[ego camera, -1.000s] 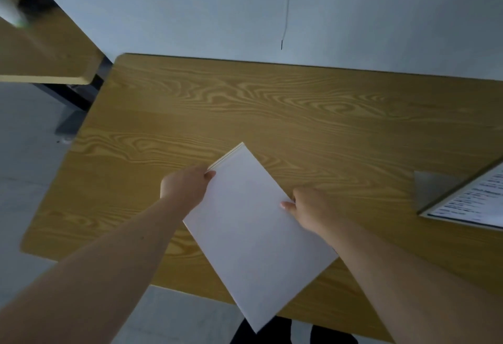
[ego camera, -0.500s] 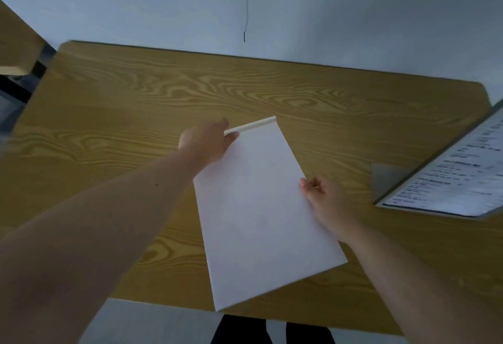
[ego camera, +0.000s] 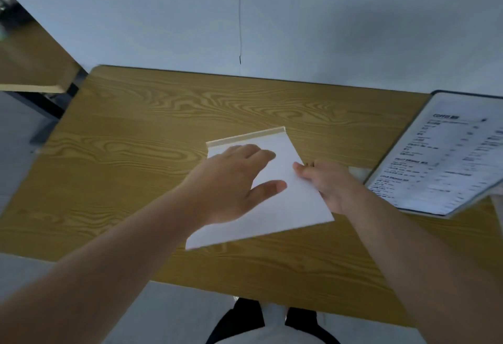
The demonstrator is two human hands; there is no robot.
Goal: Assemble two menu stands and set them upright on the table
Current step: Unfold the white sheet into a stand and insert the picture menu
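- Your white sheet (ego camera: pixel 283 196) sits over the middle of the wooden counter (ego camera: pixel 136 158), with its long axis running from near-left to far-right, only slightly tilted off the near-far line.
- Its far short edge carries a narrow tan strip (ego camera: pixel 246 137) and points toward the pale wall (ego camera: pixel 326 17); its near short edge slants down toward the left.
- The side facing you is blank; no print shows on it.
- Your left hand (ego camera: pixel 231 183) lies on top of the sheet's left half, fingers spread and loosely extended, thumb out to the right; it presses or rests on the sheet rather than closing around it.
- Your right hand (ego camera: pixel 324 180) pinches the sheet's right long edge, thumb on top and fingers curled beneath.
- Whether the sheet lies flat on the counter or is lifted a little, you cannot tell from this view.
- At the right side of the counter a printed menu panel (ego camera: pixel 446 158) with a dark frame leans at an angle, well apart from the sheet.
- Its heading and rows of dark text are too blurred to read reliably.
- A second wooden table (ego camera: pixel 30 63) stands at the far left.
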